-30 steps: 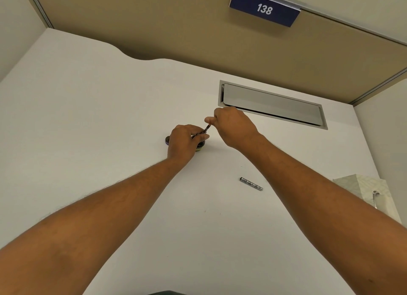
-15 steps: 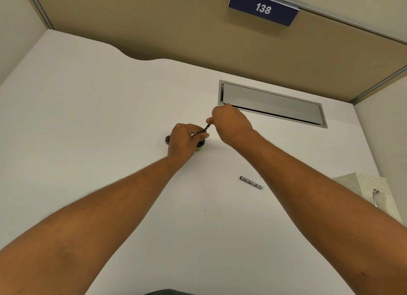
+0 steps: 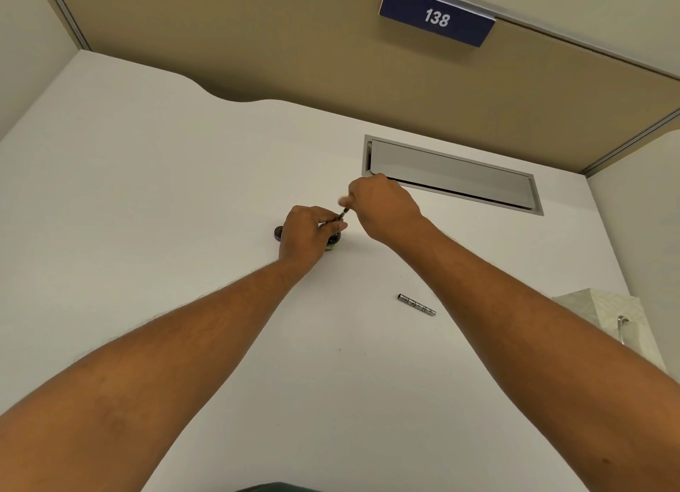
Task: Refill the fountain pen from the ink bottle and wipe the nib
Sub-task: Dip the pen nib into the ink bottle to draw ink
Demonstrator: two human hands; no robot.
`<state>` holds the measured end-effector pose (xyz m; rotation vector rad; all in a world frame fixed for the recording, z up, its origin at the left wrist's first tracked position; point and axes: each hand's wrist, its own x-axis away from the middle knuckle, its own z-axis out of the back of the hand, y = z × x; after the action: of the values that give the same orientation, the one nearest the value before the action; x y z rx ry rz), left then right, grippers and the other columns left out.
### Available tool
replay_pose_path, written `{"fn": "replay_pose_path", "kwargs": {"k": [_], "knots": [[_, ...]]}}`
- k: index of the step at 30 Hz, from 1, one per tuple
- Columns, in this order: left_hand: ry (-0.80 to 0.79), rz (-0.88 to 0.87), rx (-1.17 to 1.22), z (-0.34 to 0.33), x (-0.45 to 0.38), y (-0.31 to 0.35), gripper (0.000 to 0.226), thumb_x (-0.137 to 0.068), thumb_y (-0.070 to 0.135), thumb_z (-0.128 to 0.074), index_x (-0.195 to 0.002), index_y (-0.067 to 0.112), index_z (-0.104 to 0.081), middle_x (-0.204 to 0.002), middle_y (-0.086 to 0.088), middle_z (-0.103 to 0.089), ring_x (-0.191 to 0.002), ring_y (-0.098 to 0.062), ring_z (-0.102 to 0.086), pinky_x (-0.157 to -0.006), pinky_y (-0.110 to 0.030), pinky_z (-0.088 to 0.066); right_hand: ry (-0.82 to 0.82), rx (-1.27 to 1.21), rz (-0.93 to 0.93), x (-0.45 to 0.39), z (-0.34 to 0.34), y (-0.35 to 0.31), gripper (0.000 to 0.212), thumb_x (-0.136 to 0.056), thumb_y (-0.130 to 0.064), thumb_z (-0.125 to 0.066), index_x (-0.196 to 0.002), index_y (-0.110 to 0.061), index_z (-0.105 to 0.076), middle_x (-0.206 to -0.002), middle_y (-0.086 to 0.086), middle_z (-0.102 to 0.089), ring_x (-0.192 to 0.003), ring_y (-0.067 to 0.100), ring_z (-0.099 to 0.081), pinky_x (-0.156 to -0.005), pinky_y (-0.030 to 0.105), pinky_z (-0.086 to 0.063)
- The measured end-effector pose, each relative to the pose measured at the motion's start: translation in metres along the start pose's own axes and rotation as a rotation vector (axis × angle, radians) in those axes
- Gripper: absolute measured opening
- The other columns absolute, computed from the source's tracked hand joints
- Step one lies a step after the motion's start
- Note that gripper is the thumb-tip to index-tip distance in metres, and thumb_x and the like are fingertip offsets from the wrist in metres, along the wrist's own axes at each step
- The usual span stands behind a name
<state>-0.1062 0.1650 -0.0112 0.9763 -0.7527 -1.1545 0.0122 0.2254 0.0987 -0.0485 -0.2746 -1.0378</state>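
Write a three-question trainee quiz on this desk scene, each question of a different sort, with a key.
1. True or false: the small silver metal pen barrel lies on the white desk, untouched by either hand.
2. Multiple choice: the round dark ink bottle sits (A) beneath the left hand, (B) beside the pale tissue box, (C) on the grey metal desk hatch.
3. Fill in: the blue sign reads ___.

Key: 1 true; 2 A; 3 138.
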Motion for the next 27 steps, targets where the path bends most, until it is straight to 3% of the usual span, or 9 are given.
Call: {"fn": "replay_pose_path", "kwargs": {"k": [3, 6, 8, 11, 13, 16, 18, 23, 27], "knots": [[0.003, -0.007, -0.015, -0.001, 0.000, 0.000, 0.019, -0.091, 0.018, -0.077, -0.101, 0.003, -0.082, -0.098, -0.013, -0.081, -0.078, -0.016, -0.067, -0.060, 0.002, -0.042, 0.031, 0.129, 0.065, 0.010, -0.006, 0.006, 0.048, -0.099, -0.010, -0.060, -0.143, -0.026, -0.057, -0.120, 0.008, -0.063, -0.111, 0.031, -0.063, -0.070, 0.034, -0.040], [0.000, 0.007, 0.001, 0.000, 0.000, 0.001, 0.019, -0.091, 0.014, -0.077, -0.101, -0.001, -0.081, -0.099, -0.015, -0.080, -0.074, -0.017, -0.066, -0.057, 0.001, -0.044, -0.008, 0.027, -0.012, -0.003, -0.004, -0.001, 0.022, -0.098, -0.010, -0.064, -0.120, -0.011, -0.068, -0.110, 0.012, -0.069, -0.098, 0.031, -0.069, -0.072, 0.035, -0.051], [-0.001, 0.009, 0.002, 0.000, 0.000, 0.000, 0.019, -0.091, 0.014, -0.077, -0.101, -0.001, -0.081, -0.098, -0.014, -0.080, -0.072, -0.015, -0.066, -0.057, 0.000, -0.044, -0.011, 0.016, -0.015, -0.004, -0.003, -0.002, 0.021, -0.096, -0.011, -0.068, -0.117, -0.012, -0.069, -0.105, 0.010, -0.070, -0.095, 0.028, -0.069, -0.077, 0.035, -0.056], [-0.008, -0.007, -0.022, 0.001, -0.001, -0.001, 0.018, -0.091, 0.019, -0.078, -0.098, 0.004, -0.083, -0.097, -0.008, -0.081, -0.078, -0.019, -0.071, -0.062, -0.003, -0.045, 0.068, 0.141, 0.085, 0.006, -0.004, 0.004, 0.041, -0.099, -0.014, -0.062, -0.138, -0.025, -0.059, -0.112, 0.008, -0.066, -0.105, 0.032, -0.065, -0.070, 0.036, -0.043], [-0.011, -0.009, -0.039, 0.001, -0.001, -0.002, 0.018, -0.090, 0.022, -0.078, -0.097, 0.007, -0.084, -0.096, -0.007, -0.082, -0.084, -0.020, -0.074, -0.071, -0.013, -0.052, 0.070, 0.194, 0.076, 0.008, -0.006, 0.007, 0.047, -0.100, -0.013, -0.060, -0.144, -0.027, -0.055, -0.118, 0.009, -0.064, -0.108, 0.032, -0.065, -0.071, 0.036, -0.038], [0.004, -0.015, -0.079, 0.001, -0.001, -0.001, 0.018, -0.090, 0.023, -0.078, -0.099, 0.008, -0.084, -0.098, -0.006, -0.082, -0.084, -0.016, -0.069, -0.063, -0.001, -0.040, 0.042, 0.113, 0.005, -0.001, -0.007, 0.002, 0.024, -0.100, -0.010, -0.061, -0.123, -0.011, -0.068, -0.104, 0.012, -0.069, -0.094, 0.031, -0.067, -0.071, 0.033, -0.043], [0.009, -0.007, -0.081, 0.001, -0.001, -0.001, 0.019, -0.090, 0.022, -0.078, -0.100, 0.007, -0.084, -0.100, -0.006, -0.082, -0.085, -0.014, -0.067, -0.061, 0.003, -0.036, 0.057, 0.046, 0.001, -0.002, -0.006, 0.001, 0.019, -0.098, -0.008, -0.063, -0.114, -0.012, -0.071, -0.097, 0.009, -0.068, -0.087, 0.027, -0.063, -0.076, 0.034, -0.051], [0.007, -0.009, -0.090, 0.000, -0.001, -0.002, 0.019, -0.090, 0.024, -0.078, -0.099, 0.008, -0.084, -0.101, -0.006, -0.082, -0.092, -0.021, -0.073, -0.063, 0.001, -0.036, 0.064, 0.133, 0.037, 0.005, -0.010, 0.003, 0.039, -0.099, -0.014, -0.062, -0.136, -0.025, -0.062, -0.114, 0.009, -0.067, -0.103, 0.031, -0.066, -0.070, 0.036, -0.038], [0.014, -0.003, -0.090, 0.000, -0.002, -0.002, 0.019, -0.090, 0.023, -0.078, -0.101, 0.008, -0.084, -0.104, -0.006, -0.081, -0.091, -0.017, -0.070, -0.063, 0.004, -0.035, 0.051, 0.052, -0.005, -0.001, -0.010, -0.002, 0.017, -0.098, -0.009, -0.062, -0.113, -0.009, -0.070, -0.096, 0.011, -0.067, -0.084, 0.029, -0.062, -0.076, 0.034, -0.050]]}}
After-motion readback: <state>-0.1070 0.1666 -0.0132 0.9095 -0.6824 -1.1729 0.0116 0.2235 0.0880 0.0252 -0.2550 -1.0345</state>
